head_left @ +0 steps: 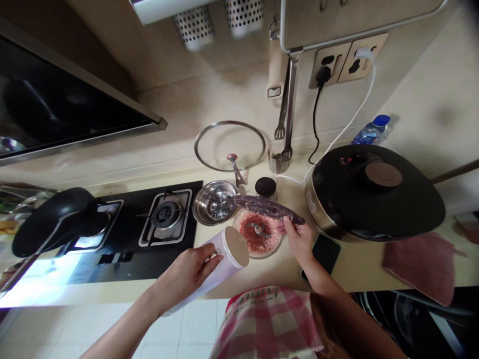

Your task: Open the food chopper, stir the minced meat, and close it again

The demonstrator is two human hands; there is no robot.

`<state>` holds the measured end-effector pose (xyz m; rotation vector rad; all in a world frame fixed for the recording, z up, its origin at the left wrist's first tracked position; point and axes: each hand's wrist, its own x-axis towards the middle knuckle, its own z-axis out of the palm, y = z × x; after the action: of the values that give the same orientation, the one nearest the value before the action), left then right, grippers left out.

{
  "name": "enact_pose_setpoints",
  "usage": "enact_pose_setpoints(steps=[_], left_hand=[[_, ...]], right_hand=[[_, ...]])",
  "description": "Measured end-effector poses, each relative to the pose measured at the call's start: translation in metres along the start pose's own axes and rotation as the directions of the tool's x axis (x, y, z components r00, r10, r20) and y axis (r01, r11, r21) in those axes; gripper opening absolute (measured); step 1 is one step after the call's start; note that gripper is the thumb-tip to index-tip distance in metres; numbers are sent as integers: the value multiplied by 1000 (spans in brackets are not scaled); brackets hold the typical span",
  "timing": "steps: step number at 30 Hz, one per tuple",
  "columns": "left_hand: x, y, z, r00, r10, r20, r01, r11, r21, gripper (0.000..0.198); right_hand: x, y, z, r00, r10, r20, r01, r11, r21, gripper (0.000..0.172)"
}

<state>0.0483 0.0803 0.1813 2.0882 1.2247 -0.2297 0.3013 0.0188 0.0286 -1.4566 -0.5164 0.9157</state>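
Fingers [290,227] pinch a clear lid [267,208] — minced-meat bowl [258,234] beneath.

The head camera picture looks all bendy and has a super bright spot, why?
In the head view the wide lens bows the counter edge; white glare washes out the stove's lower left; the corners go dark and soft; the left hand stays fairly sharp.

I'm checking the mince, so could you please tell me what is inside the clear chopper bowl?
The chopper bowl holds pink minced meat around a central blade. The tilted lid in the right hand covers its far edge; the bottom is hidden.
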Motion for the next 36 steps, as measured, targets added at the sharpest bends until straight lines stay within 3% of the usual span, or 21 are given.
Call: enact_pose_setpoints(steps=[13, 29, 36], left_hand=[[1, 5, -7, 991, -82, 109, 77, 996, 51, 35], [1, -3, 0, 991, -77, 112, 74, 997, 35, 37], [-5, -12, -1, 997, -40, 70, 49, 989, -136, 39]], right_hand=[[1, 1, 2, 1000, 18, -23, -17, 998, 53, 38], [3, 4, 3, 999, 31, -7, -31, 998, 54, 37], [6, 2, 3, 997, 70, -20, -69, 996, 48, 42]])
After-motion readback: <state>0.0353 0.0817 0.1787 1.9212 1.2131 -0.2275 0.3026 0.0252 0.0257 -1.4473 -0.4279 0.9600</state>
